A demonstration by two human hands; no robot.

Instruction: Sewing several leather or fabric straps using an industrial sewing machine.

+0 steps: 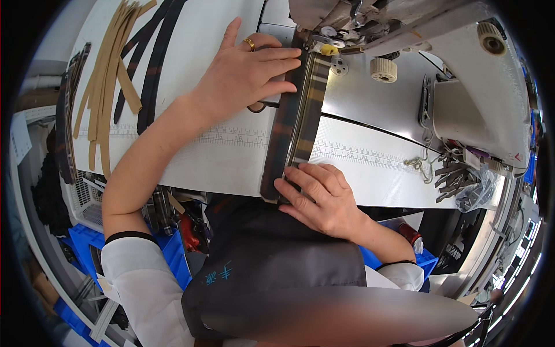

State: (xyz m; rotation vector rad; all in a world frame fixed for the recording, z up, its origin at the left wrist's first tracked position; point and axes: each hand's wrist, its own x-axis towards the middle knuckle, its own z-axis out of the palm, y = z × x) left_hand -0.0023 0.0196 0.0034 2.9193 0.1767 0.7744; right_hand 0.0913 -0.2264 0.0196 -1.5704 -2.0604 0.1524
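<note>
A dark plaid fabric strip [281,127] lies lengthwise under the head of a sewing machine, its near end at the table's front edge. A second layer with brown and olive bands [315,92] runs along its right side. My left hand [248,66], with a gold ring, lies flat beside the presser foot [318,43]. Its fingers are spread, their tips on the strip's left edge. Near the front edge, my right hand [318,194] rests its outstretched fingers on the strip's right side. The right thumb sits lower, by the strip's near end. The needle point is hidden.
Tan strips [104,75] and black strips [153,69] lie on the left of the white table [225,165], which bears a printed ruler. The sewing machine's arm [480,75] stands at right. Dark clips [457,173] and a plastic bag [477,194] sit at the right corner.
</note>
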